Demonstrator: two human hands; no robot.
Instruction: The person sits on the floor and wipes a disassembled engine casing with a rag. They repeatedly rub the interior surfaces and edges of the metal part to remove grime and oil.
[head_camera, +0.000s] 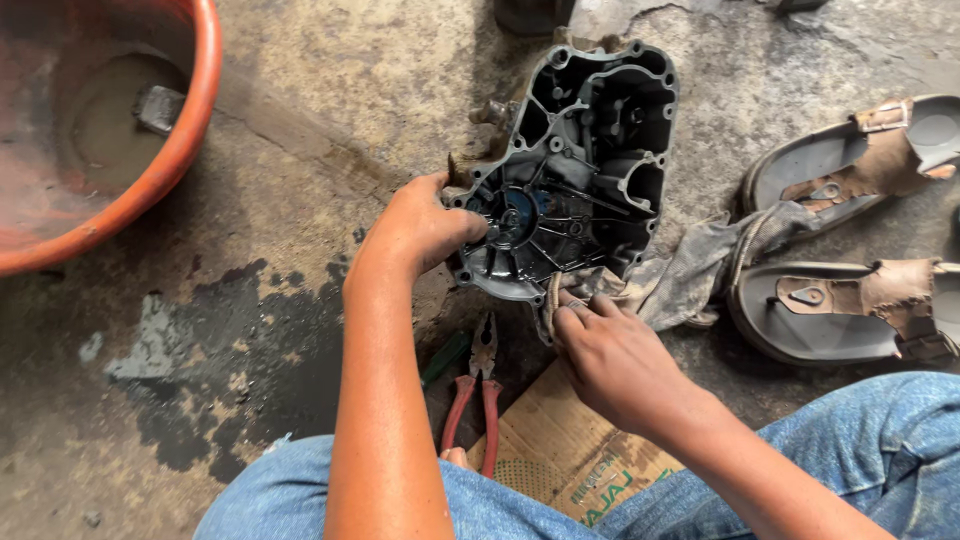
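Bottom of frame: 2 knees in blue jeans (880, 440), w/ a flattened piece of cardboard (560, 440) on the floor between them. Just above-left of the cardboard lie pliers w/ red handles (478, 395), jaws pointing up-frame, next to a green-handled tool (445, 358), mostly hidden by the left forearm.

Center: right hand (610, 350) has fingers curled closed, pinching a dirty grey rag (680, 275) at the lower edge of the engine cover (575, 165). Left hand (425, 225) comes in from center-left, fingers closed round the cover's lower-left rim, thumb pressed near the blue round part inside.

The cover is a dark metal casting, inner side up, oily, lying on the concrete floor (300, 150) at center-top of frame.

Right side: 2 worn sandals (850, 310) w/ brown straps, one above the other, the rag's end touching them.

Upper left: orange plastic basin (190, 120) w/ murky liquid & a small metal part sunk in it. Dark oil stain at lower left.
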